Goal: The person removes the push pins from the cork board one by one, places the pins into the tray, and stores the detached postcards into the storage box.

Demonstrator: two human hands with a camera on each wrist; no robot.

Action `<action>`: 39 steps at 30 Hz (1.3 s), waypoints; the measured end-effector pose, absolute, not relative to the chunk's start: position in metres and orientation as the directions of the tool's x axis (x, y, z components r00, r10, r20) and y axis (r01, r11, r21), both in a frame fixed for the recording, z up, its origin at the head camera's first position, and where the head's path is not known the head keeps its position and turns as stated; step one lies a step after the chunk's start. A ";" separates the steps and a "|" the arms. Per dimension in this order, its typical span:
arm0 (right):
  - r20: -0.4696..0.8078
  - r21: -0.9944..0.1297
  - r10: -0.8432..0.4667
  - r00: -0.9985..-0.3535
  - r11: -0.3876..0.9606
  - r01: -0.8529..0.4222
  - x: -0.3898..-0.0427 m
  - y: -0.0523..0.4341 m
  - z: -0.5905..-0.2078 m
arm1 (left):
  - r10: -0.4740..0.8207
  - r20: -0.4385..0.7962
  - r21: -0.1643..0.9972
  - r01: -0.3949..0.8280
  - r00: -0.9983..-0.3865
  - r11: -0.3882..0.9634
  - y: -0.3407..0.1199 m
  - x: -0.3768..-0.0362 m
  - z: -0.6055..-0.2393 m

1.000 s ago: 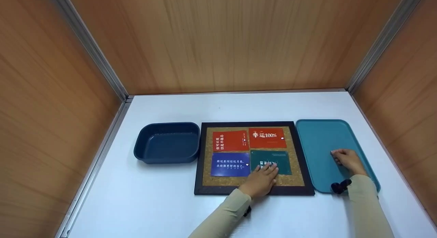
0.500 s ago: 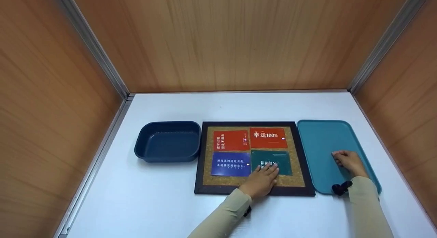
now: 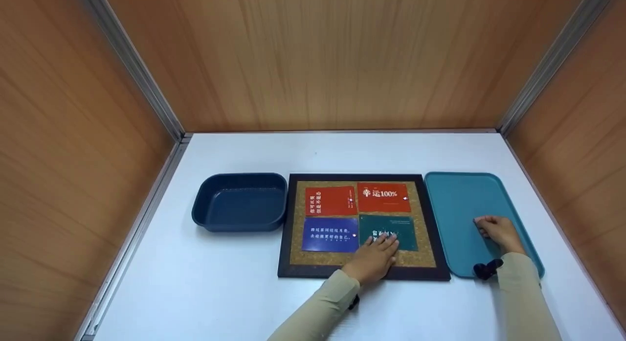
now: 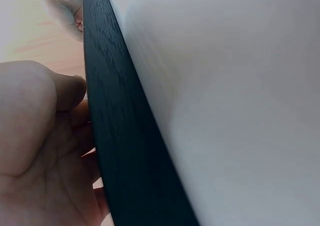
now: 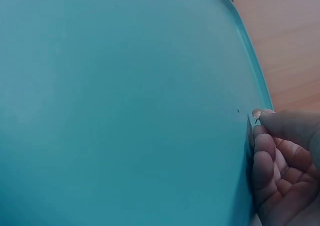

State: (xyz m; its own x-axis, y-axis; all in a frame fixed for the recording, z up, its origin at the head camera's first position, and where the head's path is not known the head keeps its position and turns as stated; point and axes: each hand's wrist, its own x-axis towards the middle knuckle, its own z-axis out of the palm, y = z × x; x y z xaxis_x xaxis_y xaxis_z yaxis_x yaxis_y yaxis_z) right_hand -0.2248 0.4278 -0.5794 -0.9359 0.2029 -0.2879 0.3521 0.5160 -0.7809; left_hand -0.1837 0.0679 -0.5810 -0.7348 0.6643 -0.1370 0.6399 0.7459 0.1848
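In the head view, lower centre, the left hand (image 3: 374, 259) covers the near left part of the green card (image 3: 397, 228), hiding much of its white lettering. The small print on all the cards of the cork board (image 3: 426, 250) is too small to read. At lower right, the right hand (image 3: 496, 232) hides the patch of the teal tray (image 3: 457, 199) beneath it; whether it holds anything cannot be told. The left wrist view is blurred, with the black frame (image 4: 115, 136) cut off at top and bottom. In the right wrist view the tray (image 5: 120, 105) runs past the left, top and bottom edges.
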 end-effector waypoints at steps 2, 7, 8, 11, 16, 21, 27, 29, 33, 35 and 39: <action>-0.287 -0.780 0.205 -0.936 0.517 0.353 -0.224 0.427 -0.579 | 0.664 -0.136 0.187 0.639 -0.735 0.746 0.068 -0.184 -0.581; -0.282 -0.772 0.215 -0.935 0.528 0.354 -0.223 0.426 -0.577 | 0.667 -0.131 0.202 0.638 -0.734 0.743 0.068 -0.184 -0.581; -0.282 -0.771 0.219 -0.934 0.528 0.357 -0.223 0.426 -0.577 | 0.667 -0.130 0.206 0.638 -0.734 0.742 0.068 -0.184 -0.581; -0.279 -0.771 0.222 -0.934 0.529 0.355 -0.223 0.426 -0.576 | 0.667 -0.130 0.214 0.636 -0.734 0.741 0.067 -0.184 -0.581; -0.278 -0.771 0.237 -0.931 0.524 0.363 -0.222 0.425 -0.577 | 0.664 -0.133 0.219 0.631 -0.736 0.744 0.068 -0.184 -0.581; -0.265 -0.766 0.257 -0.929 0.529 0.365 -0.222 0.424 -0.578 | 0.662 -0.131 0.205 0.634 -0.738 0.746 0.068 -0.184 -0.582; -0.250 -0.768 0.271 -0.930 0.529 0.361 -0.221 0.422 -0.579 | 0.664 -0.130 0.199 0.637 -0.736 0.745 0.069 -0.184 -0.581; -0.260 -0.768 0.277 -0.925 0.522 0.372 -0.220 0.422 -0.579 | 0.665 -0.131 0.204 0.636 -0.735 0.744 0.069 -0.184 -0.581; -0.269 -0.771 0.273 -0.924 0.513 0.377 -0.220 0.422 -0.578 | 0.659 -0.134 0.214 0.628 -0.740 0.748 0.069 -0.184 -0.581; -0.269 -0.775 0.267 -0.926 0.511 0.372 -0.221 0.423 -0.578 | 0.656 -0.137 0.217 0.624 -0.742 0.751 0.068 -0.184 -0.581; -0.276 -0.783 0.260 -0.925 0.497 0.373 -0.221 0.424 -0.578 | 0.656 -0.142 0.216 0.623 -0.741 0.751 0.068 -0.184 -0.581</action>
State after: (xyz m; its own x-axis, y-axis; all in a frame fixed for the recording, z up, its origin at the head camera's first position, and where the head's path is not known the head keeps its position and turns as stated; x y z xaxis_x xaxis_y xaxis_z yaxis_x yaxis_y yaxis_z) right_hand -0.2205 0.4237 -0.5782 -0.9253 0.2602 -0.2760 0.3734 0.4975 -0.7830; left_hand -0.1837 0.0681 -0.5812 -0.7414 0.6559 -0.1417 0.6234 0.7514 0.2161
